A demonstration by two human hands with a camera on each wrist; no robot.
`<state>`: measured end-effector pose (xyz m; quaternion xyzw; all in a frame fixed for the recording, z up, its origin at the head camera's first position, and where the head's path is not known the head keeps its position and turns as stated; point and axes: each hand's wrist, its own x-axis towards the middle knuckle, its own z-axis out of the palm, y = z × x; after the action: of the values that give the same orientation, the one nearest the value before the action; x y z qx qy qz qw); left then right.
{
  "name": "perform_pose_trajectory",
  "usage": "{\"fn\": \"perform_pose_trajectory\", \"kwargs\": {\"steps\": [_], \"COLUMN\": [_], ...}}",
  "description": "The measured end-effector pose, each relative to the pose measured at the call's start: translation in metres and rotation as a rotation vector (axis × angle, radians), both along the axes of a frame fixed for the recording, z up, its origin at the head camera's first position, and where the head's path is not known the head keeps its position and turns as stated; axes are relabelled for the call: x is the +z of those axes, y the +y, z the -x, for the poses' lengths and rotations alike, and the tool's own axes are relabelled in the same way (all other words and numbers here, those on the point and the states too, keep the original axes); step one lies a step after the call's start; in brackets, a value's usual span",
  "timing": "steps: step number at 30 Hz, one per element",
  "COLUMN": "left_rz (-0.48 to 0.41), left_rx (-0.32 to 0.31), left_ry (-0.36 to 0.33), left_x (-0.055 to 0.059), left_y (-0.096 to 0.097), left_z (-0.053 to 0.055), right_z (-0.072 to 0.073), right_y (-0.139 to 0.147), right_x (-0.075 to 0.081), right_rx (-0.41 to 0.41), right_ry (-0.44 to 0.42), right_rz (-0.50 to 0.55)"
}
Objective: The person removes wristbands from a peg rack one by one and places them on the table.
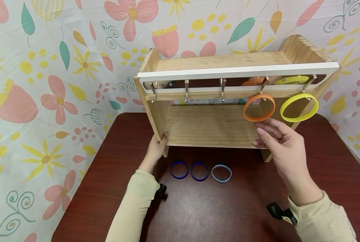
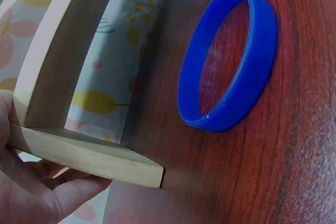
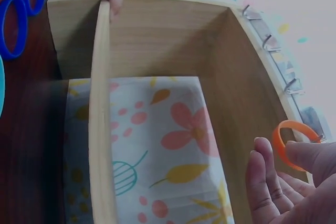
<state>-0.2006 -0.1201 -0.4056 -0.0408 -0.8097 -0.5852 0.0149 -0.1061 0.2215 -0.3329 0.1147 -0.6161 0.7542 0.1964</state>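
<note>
At the left, a white cloth printed with pink, yellow and green flowers and leaves (image 1: 85, 65) is noted, hung behind a dark reddish-brown, wood-grained desk (image 1: 213, 210). The lower left part of a pale wooden two-tier rack (image 1: 210, 126) is held by the left-hand grip (image 1: 154, 148), closed round the wood where side and shelf meet.

On the desk, before the rack, three bands are laid flat in a row: a blue ring-shaped smooth band (image 1: 180, 177), a second blue ring-shaped smooth band (image 1: 199, 179) beside it, and a light blue ring-shaped band (image 1: 222, 181).

Across the rack's upper front, a white-bordered strip with a shiny centre (image 1: 228, 69) is fitted with five silver metal hooks (image 1: 223, 90). From the fourth, an orange ring-shaped band (image 1: 258, 119) is suspended. Just below it the right-hand grip (image 1: 285, 147) is positioned, moderately wide, its fingers loosely bent; contact with the orange band cannot be determined. From the fifth hook, at the far right, a yellow ring-shaped band (image 1: 298, 119) is suspended.
</note>
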Motion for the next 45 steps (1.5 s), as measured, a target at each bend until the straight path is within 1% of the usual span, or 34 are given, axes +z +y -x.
{"fn": "perform_pose_trajectory", "kwargs": {"steps": [4, 10, 12, 17, 19, 26, 30, 38, 45], "left_rz": [0.002, 0.009, 0.007, -0.008, -0.009, -0.015, -0.020, -0.036, -0.024], "left_rx": [-0.005, -0.003, 0.005, 0.022, 0.024, 0.024, 0.029, 0.031, 0.033], "left_ry": [0.011, 0.011, 0.004, -0.007, -0.001, 0.015, 0.017, 0.018, 0.018], "left_x": [0.001, -0.001, -0.010, -0.038, -0.041, -0.041, -0.041, -0.042, -0.043], "left_y": [0.000, 0.000, -0.002, -0.007, -0.007, -0.007, -0.006, -0.006, -0.006], "left_z": [-0.001, 0.001, 0.007, 0.024, 0.025, 0.025, 0.025, 0.025, 0.025], "right_z": [0.000, 0.000, 0.000, 0.001, 0.001, 0.002, 0.002, 0.002, 0.003], "right_y": [0.000, -0.001, -0.002, -0.002, -0.003, -0.005, -0.005, -0.005, -0.007], "right_x": [0.003, 0.005, 0.006, 0.006, 0.006, 0.007, 0.007, 0.008, 0.008], "right_rx": [0.004, 0.007, 0.011, 0.018, 0.014, -0.015, -0.012, -0.007, -0.008], "right_ry": [0.009, 0.061, 0.080, 0.110, 0.113, 0.109, 0.114, 0.114, 0.113], "right_rz": [0.030, 0.097, 0.114, 0.146, 0.161, 0.191, 0.200, 0.194, 0.162]}}
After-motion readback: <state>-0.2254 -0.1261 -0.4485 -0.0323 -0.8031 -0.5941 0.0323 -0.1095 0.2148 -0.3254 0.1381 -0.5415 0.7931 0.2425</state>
